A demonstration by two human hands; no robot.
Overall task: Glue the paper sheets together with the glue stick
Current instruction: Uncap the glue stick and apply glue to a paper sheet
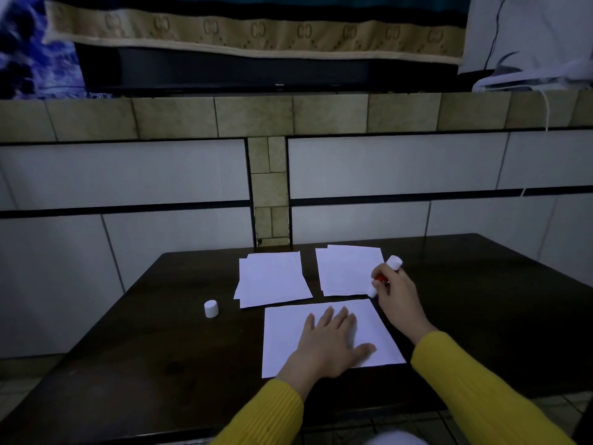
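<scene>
Left hand [330, 343] flat on the near sheet [282, 342], right hand [396, 292] gripping the uncapped glue stick [382, 277] at its far corner, cap [211, 308] aside, gluing seemingly just starting, two stacks [272, 279] waiting.

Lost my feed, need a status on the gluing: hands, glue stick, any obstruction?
Left hand flat on near sheet. Right hand grips uncapped glue stick at sheet's far right corner. Cap stands left on table. Nothing obstructing.
</scene>
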